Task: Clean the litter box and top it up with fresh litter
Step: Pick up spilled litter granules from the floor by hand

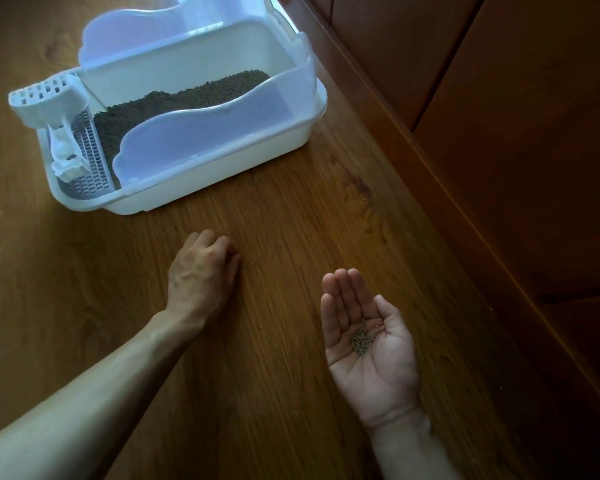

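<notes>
Watching: I see both bare hands low over the brown wood-grain floor [291, 220].
Right hand [368, 344]: palm up, fingers straight, cradling a small heap of grey-brown litter pellets [362, 341].
Left hand [205, 268]: knuckles up, fingers curled at the floor (contents hidden).
White plastic litter box [201, 188]: ahead, dark litter inside, white slotted scoop [45, 98] at its left end.

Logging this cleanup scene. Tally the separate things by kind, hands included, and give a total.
Litter box: 1
Scoop, resting at the box's left end: 1
Small pile of litter pellets in the right palm: 1
Hands: 2, the left hand knuckles-up on the wooden floor with fingers curled, the right hand palm-up and flat
Total: 5
</notes>
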Demonstrator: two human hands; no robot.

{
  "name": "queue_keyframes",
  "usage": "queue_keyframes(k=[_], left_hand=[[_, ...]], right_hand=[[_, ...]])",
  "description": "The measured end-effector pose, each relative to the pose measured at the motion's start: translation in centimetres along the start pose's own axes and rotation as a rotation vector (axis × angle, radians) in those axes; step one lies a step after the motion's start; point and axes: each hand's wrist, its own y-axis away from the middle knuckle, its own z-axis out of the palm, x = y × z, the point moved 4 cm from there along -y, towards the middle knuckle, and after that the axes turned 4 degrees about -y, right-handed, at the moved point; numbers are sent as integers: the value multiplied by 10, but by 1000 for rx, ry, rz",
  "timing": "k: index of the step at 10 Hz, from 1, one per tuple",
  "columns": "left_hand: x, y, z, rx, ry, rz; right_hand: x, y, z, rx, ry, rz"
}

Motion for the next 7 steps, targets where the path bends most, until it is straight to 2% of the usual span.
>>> queue_keyframes(k=[2,4,5,6,7], left_hand=[[3,-1,3,2,-23,86],[12,-8,1,-45,-149,155],[13,-14,5,-106,-226,117],[14,-12,4,-158,-187,16],[10,-2,-15,-167,139,-190]], right_hand=[[-2,-1,-2,12,1,-2],[0,-2,-4,18,16,4],[0,-3,-4,20,17,9],[-1,-2,-4,17,18,8],[-4,-1,-6,14,21,-1]])
